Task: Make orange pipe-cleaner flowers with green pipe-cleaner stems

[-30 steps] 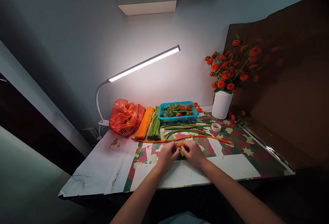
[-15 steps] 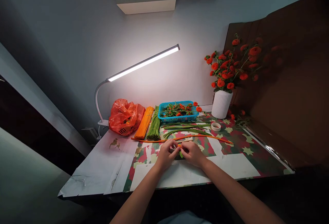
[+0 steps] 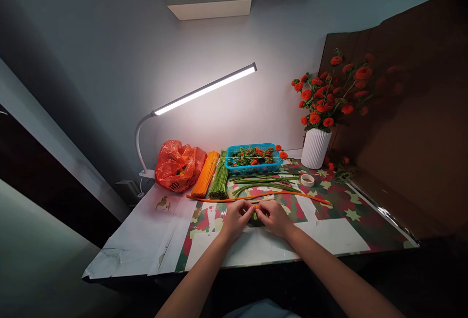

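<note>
Above the front of the table, my left hand (image 3: 236, 219) and my right hand (image 3: 275, 217) meet with fingertips pinched together. Between them is a small orange and green pipe-cleaner piece (image 3: 255, 215), mostly covered by the fingers. Its green end points down between the thumbs. Just beyond the hands, a long orange pipe cleaner (image 3: 281, 193) lies across the table. Behind it are several loose green pipe cleaners (image 3: 265, 180) and a roll of white tape (image 3: 307, 180).
A blue basket (image 3: 234, 166) holds orange flowers and green leaves. Left of it lie bundles of green (image 3: 219, 181) and orange pipe cleaners (image 3: 204, 177), then a red plastic bag (image 3: 177, 162). A clip lamp (image 3: 204, 91) shines overhead. A white vase (image 3: 316, 148) with orange flowers stands right, by cardboard (image 3: 413, 128).
The green end between my thumbs has turned more upright and moved slightly left and up. Both hands stay almost in place, and the things on the table have not moved.
</note>
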A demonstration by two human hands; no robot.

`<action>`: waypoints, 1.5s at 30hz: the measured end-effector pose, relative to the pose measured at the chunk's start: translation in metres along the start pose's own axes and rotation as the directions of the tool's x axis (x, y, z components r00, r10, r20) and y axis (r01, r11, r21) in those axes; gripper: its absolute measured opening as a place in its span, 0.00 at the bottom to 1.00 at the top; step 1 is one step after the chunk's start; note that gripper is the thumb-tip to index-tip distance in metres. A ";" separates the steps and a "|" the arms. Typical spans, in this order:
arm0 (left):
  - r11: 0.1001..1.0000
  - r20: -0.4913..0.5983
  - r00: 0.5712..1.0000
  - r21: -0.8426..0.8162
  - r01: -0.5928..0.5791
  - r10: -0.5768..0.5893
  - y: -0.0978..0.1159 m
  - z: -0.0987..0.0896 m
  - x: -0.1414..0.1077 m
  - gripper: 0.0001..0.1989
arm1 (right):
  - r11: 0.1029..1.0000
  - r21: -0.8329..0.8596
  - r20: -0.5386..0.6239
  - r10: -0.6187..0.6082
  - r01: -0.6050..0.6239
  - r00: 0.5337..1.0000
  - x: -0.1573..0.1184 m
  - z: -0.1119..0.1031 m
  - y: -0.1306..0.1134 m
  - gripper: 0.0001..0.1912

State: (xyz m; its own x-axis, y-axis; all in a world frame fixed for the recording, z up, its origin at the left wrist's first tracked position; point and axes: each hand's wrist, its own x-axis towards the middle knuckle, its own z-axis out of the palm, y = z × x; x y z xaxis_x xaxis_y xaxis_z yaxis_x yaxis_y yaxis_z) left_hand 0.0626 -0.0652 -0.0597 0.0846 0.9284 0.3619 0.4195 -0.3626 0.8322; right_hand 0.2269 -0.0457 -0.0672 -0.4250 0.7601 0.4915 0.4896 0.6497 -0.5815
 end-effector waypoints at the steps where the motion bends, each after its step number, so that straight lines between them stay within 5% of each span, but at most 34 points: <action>1: 1.000 -0.017 1.000 -0.027 0.015 -0.015 0.000 0.000 0.000 0.13 | 1.000 0.012 -0.002 0.006 -0.006 1.000 0.000 0.000 -0.001 0.13; 12: 0.983 -0.122 0.992 -0.181 -0.025 0.003 -0.002 0.001 0.000 0.11 | 0.999 0.002 0.004 0.046 -0.046 0.999 0.002 -0.001 -0.001 0.16; 21: 0.987 0.000 0.997 -0.135 -0.082 0.082 0.002 -0.001 -0.002 0.07 | 0.998 0.061 0.015 -0.003 0.002 1.000 0.002 0.001 0.003 0.16; 36: 0.989 0.015 0.995 -0.112 -0.099 0.101 0.001 -0.002 -0.001 0.06 | 0.997 0.074 -0.001 0.009 -0.009 1.000 0.003 0.001 0.002 0.15; 42: 0.973 0.073 0.988 -0.197 -0.122 0.138 -0.001 -0.001 -0.001 0.19 | 0.933 0.346 0.034 0.098 -0.104 0.995 0.006 0.003 0.005 0.17; 45: 0.965 0.138 0.988 -0.260 -0.030 0.068 -0.006 0.000 -0.001 0.21 | 0.846 0.508 0.121 0.114 -0.160 0.986 0.006 0.004 0.007 0.19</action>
State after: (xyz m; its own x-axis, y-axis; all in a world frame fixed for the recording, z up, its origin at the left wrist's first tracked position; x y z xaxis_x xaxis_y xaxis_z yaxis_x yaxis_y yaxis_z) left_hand 0.0604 -0.0636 -0.0649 0.2369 0.9038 0.3563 0.1677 -0.3993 0.9013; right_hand 0.2246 -0.0366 -0.0713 -0.4552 0.8227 0.3404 0.0950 0.4250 -0.9002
